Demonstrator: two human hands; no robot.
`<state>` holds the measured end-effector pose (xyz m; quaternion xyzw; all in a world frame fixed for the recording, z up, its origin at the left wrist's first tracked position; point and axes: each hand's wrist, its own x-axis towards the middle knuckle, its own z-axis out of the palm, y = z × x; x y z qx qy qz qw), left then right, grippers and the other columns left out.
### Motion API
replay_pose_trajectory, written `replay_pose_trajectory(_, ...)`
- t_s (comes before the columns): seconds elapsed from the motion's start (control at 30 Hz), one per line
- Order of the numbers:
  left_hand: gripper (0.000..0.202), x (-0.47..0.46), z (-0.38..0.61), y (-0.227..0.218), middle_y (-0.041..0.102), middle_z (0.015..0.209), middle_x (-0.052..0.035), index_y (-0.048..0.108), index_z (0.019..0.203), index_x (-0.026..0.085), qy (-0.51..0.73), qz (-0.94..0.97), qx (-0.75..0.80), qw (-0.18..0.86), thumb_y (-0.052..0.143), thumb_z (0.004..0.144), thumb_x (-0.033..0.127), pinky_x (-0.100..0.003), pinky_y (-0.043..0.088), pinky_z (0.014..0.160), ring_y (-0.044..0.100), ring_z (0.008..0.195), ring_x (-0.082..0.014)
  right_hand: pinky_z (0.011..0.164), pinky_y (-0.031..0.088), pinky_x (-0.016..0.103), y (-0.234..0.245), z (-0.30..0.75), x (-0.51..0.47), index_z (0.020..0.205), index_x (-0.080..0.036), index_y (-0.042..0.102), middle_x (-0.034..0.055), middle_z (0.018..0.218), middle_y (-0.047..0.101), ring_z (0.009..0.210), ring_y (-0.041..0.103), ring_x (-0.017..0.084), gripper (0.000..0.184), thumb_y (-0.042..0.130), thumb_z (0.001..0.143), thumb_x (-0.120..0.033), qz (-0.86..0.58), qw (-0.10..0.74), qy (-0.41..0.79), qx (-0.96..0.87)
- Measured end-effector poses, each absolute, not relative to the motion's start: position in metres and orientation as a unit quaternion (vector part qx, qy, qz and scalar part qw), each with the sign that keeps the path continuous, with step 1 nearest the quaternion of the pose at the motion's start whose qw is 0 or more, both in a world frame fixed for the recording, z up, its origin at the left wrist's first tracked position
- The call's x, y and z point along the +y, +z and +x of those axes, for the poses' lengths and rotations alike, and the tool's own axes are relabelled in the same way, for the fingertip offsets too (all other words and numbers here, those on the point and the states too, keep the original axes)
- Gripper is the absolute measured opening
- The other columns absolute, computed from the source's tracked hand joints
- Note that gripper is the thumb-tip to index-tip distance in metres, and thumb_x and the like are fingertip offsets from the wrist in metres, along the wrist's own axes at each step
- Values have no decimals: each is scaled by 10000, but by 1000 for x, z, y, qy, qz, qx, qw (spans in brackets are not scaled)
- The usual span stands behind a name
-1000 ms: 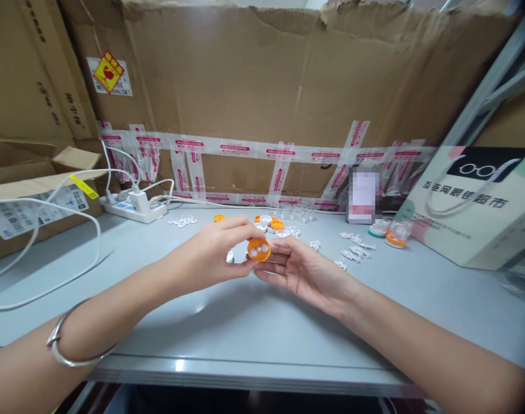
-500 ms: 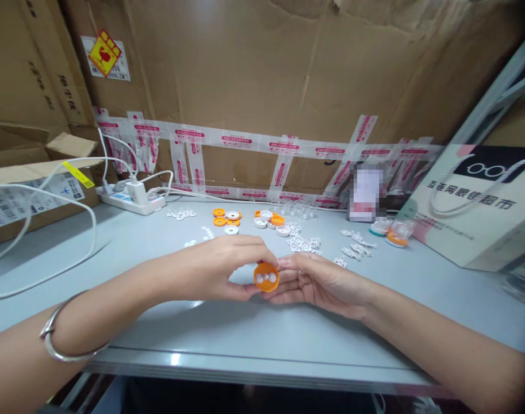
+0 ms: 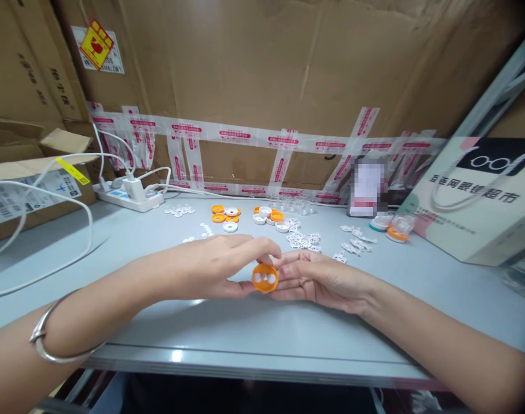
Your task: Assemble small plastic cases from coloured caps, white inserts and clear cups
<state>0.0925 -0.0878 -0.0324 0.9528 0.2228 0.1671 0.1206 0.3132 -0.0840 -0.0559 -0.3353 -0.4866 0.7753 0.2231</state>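
Observation:
Both hands hold a small round orange plastic cap (image 3: 264, 269) above the front part of the table, its hollow side facing me. Small white gears (image 3: 271, 278) sit in a row inside it. My left hand (image 3: 227, 261) has its thumb at the cap's lower left, with the index finger bent over the top. From the other side, my right hand (image 3: 316, 282) supports the cap, fingers behind it and thumb near its right rim. Behind my hands lie orange and white caps (image 3: 230, 227) and a pile of white flat plastic pieces (image 3: 303, 241).
Small white parts (image 3: 179, 211) lie at the back left, other white pieces (image 3: 356, 246) to the right. Two clear-domed items (image 3: 398, 232) stand near a paper bag (image 3: 473, 224). A phone (image 3: 366, 190) leans at the back. A power strip (image 3: 148, 202) with cables and cardboard boxes (image 3: 245, 69) border the table.
My left index finger has lifted and bent more above the cap. My right thumb has come down closer to the cap's rim. The view has shifted slightly.

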Motion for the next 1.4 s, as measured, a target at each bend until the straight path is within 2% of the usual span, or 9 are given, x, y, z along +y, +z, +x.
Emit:
replay_pose_trajectory(0.27,364,-86,94,-39,605,1007,-65,461,1147,224,166,953,238,89,546,796,186,-274,430,789,585,907,-186,794,510,217,-62,310,-85,891,-127,679,63,922,701,810,657,105,222,692,694,-228,-373,258,727,-516)
replay_pose_trajectory(0.43,331,-82,99,-43,610,1021,-61,470,1131,215,175,951,245,73,540,807,207,-262,429,778,580,917,-178,754,524,225,-63,303,-88,853,-143,679,48,816,717,772,665,119,259,748,621,-233,-429,308,680,-509)
replay_pose_trajectory(0.6,216,-79,104,-42,633,954,-43,540,990,193,233,929,278,66,536,820,326,-262,434,762,585,885,-172,701,533,198,-64,300,-89,830,-138,668,53,764,719,706,664,103,249,753,618,-237,-459,351,652,-491)
replay_pose_trajectory(0.77,114,-82,110,-42,644,813,-12,572,849,176,243,906,334,91,555,802,278,-239,437,677,595,762,-138,708,544,212,-67,301,-88,810,-131,675,51,738,719,688,665,106,218,746,635,-240,-433,378,650,-497)
replay_pose_trajectory(0.9,95,-85,112,-44,645,774,-2,579,818,178,259,886,368,111,566,792,268,-225,435,651,595,733,-130,721,538,206,-68,300,-87,840,-134,681,49,758,720,712,665,106,241,739,643,-260,-435,378,636,-513)
replay_pose_trajectory(1.17,75,-88,114,-48,654,793,-19,562,853,166,248,898,364,8,525,815,218,-230,417,615,604,696,-144,771,526,236,-66,300,-87,876,-143,682,55,792,719,765,667,125,324,757,613,-316,-439,367,633,-521)
replay_pose_trajectory(1.4,103,-90,117,-50,662,787,-13,561,865,177,219,897,383,-22,496,847,255,-225,412,584,616,681,-147,781,529,250,-70,298,-87,840,-150,677,44,787,718,762,668,126,301,753,613,-333,-431,377,636,-517)
